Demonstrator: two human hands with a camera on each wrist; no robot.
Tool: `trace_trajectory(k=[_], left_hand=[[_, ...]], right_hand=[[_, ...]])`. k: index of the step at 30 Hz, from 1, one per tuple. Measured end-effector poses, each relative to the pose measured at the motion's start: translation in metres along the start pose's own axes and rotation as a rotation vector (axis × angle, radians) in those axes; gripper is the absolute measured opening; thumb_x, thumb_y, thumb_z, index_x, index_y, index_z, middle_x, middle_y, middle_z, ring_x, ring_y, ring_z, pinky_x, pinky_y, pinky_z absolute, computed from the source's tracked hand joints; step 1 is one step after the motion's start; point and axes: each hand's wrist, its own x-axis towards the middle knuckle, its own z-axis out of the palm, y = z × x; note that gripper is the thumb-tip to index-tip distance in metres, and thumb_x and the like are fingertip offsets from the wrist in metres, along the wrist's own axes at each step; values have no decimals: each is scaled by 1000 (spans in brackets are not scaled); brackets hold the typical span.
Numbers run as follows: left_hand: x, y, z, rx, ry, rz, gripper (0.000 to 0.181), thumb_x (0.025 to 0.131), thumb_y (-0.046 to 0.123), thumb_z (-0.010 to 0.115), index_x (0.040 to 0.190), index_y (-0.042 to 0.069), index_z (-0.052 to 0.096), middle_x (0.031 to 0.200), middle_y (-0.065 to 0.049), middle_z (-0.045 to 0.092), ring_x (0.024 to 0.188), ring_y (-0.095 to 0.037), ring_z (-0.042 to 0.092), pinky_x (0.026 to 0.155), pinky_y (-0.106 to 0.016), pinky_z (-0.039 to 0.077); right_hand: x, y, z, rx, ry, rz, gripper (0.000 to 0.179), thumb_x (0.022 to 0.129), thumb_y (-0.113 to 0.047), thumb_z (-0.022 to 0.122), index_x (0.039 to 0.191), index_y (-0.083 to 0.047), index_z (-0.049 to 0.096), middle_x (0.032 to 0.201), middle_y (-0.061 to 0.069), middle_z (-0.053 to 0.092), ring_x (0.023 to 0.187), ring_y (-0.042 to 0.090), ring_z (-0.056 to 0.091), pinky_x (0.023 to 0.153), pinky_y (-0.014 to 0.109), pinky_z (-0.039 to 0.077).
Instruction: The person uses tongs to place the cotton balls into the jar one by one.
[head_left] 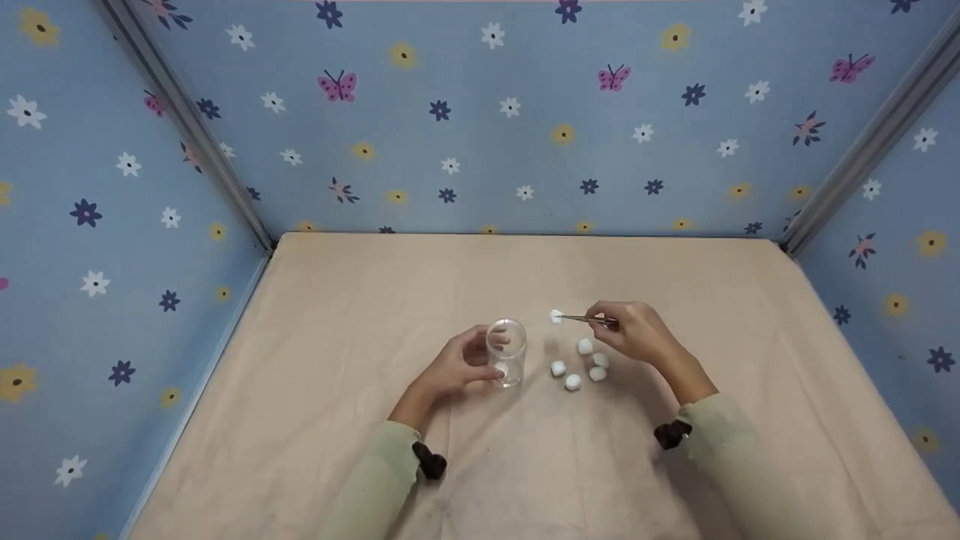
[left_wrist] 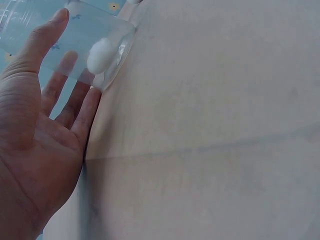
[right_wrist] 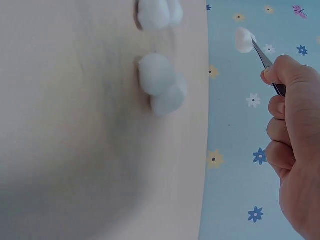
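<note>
My left hand (head_left: pixel 454 366) holds a clear jar (head_left: pixel 514 358) upright on the cloth, thumb on the near side and fingers behind it. Inside, at the bottom, lies a white cotton ball (left_wrist: pixel 101 56). Slim metal tweezers (head_left: pixel 577 318) are gripped in my right hand (head_left: pixel 636 330), pointing left. Their tips pinch another cotton ball (right_wrist: pixel 244 40), held above the table to the right of the jar's mouth. Below and nearer to me, several loose cotton balls (head_left: pixel 585 346) lie in a group between the jar and my right forearm.
A wrinkled beige cloth (head_left: pixel 360 300) covers the table. Blue panels (head_left: pixel 495 142) with flowers and butterflies stand behind and on both sides, joined by grey posts (head_left: pixel 187 127) at the corners. Each sleeve cuff has a dark strap (head_left: pixel 430 460) near the wrist.
</note>
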Motion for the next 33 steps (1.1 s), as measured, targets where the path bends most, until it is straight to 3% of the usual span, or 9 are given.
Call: trace_trajectory(k=[8,17,28,33], left_hand=[[-1,-1,0,-14,4,-16,74,95,-1,87,162,3,55,158,-24,66,150,-42,64,128,-50,54],[-1,-1,0,10,14,-5,71,95,-1,87,159,2,57,157,-24,67,148,-42,65,128,-48,52],[-2,1,0,0,5,-13,72,95,1,87,160,3,56,159,-24,66,151,-42,63,129,-50,53],[-3,0,0,5,14,-12,73,94,0,88,160,3,56,157,-24,67,151,-42,63,130,-51,51]], right_hand=[[7,-1,-11,5,24,0,9,100,-3,79,107,-8,81,87,9,83,64,9,59,62,27,48],[6,-2,-11,22,25,14,10,100,-3,77,108,-7,82,90,9,85,66,9,64,63,27,52],[7,-6,-11,31,20,24,11,99,-3,78,109,-7,81,86,10,83,63,2,48,62,24,43],[9,-9,-11,26,23,7,10,100,-3,78,109,-7,81,87,10,84,62,1,47,62,24,42]])
